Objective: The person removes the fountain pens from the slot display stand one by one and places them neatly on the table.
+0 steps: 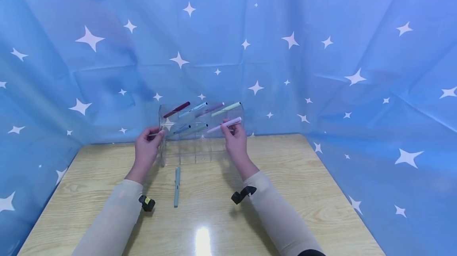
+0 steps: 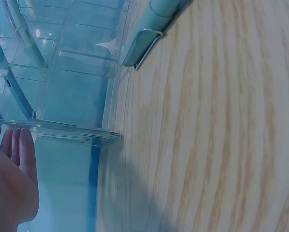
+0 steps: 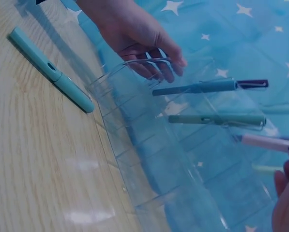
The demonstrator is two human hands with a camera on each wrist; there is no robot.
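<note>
A clear tiered pen rack (image 1: 162, 147) stands at the back of the table. My left hand (image 1: 147, 145) grips its left side panel, thumb at the front edge; the left wrist view shows those fingers (image 2: 26, 150) against the panel. In my right hand (image 1: 236, 141) a pale pink pen (image 1: 233, 121) is pinched, slanting over the middle tier's right part. Dark red (image 1: 177, 109), light blue (image 1: 193, 109), purple (image 1: 214, 107) and pale green (image 1: 228, 108) pens lie slanted on the top tier. Below them rest a blue pen (image 1: 182, 129) and a green pen (image 1: 197, 129).
A teal pen (image 1: 177, 186) with a clip lies on the wooden table (image 1: 285, 192) in front of the rack, clip end towards it. A blue star-patterned cloth (image 1: 214, 42) hangs right behind the rack and along both sides.
</note>
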